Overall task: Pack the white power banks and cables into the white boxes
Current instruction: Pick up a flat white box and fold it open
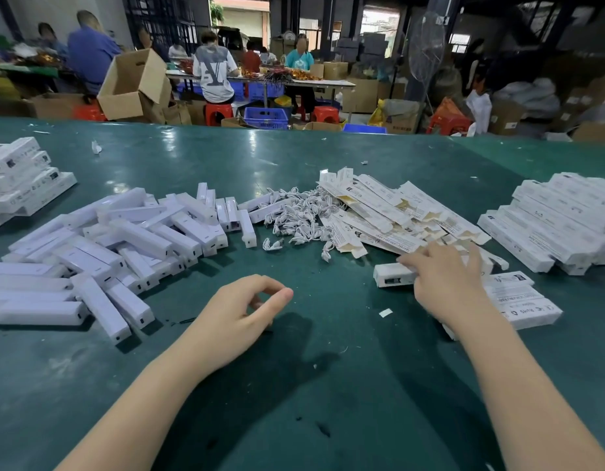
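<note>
One head-worn view is given — aimed forward and down, close over the green table, with the workshop behind.

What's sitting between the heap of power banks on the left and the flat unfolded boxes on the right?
In the head view, a tangle of white cables lies between the power banks and the flat boxes, touching both piles at its edges.
</note>
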The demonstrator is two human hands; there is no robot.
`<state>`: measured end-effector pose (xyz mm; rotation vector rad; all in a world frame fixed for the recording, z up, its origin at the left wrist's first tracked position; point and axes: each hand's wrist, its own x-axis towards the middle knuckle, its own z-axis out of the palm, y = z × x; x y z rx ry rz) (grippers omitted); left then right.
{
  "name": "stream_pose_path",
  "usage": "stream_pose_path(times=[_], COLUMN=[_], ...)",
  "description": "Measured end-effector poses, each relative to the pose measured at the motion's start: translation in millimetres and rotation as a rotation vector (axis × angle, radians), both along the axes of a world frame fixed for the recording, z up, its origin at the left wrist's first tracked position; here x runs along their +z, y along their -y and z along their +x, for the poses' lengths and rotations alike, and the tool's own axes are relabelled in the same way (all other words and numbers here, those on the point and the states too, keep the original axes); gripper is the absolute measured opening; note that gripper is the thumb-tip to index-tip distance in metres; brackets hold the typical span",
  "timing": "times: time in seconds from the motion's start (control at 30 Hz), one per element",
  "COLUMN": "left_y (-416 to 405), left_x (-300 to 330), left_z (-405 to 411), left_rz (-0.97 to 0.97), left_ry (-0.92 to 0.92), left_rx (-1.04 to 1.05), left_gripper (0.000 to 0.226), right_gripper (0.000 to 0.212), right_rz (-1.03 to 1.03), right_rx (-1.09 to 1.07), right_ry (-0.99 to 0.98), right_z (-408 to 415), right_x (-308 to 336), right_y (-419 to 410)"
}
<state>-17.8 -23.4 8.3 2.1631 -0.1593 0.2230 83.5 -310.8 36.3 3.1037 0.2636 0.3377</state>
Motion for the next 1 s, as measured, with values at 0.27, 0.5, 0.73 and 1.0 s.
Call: stream_pose_path(times=[0.27, 0.5, 0.73, 1.0], left_y=[-2, 1, 1, -11], left_x=[-2, -1, 1, 4], left_z=[0, -2, -1, 2], left_rz=[0.079, 0.142, 0.19, 0.154], left_ry=[0.039, 0.073, 0.069, 0.092], left_rx=[-0.015, -0.022, 0.016, 0.227], left_gripper=[0.013, 0.007, 0.007, 0.017], right_gripper=[0.048, 0.045, 0.034, 0.037], right_rz=[0.166, 0.116, 0.167, 0.264], right_rx=[-0.045, -0.128, -0.318, -0.049], right_ry=[-0.127, -0.092, -0.077, 0.3], right_z=[2, -3, 0, -5], right_x=[-14, -9, -7, -9], right_y=[-6, -8, -4, -30])
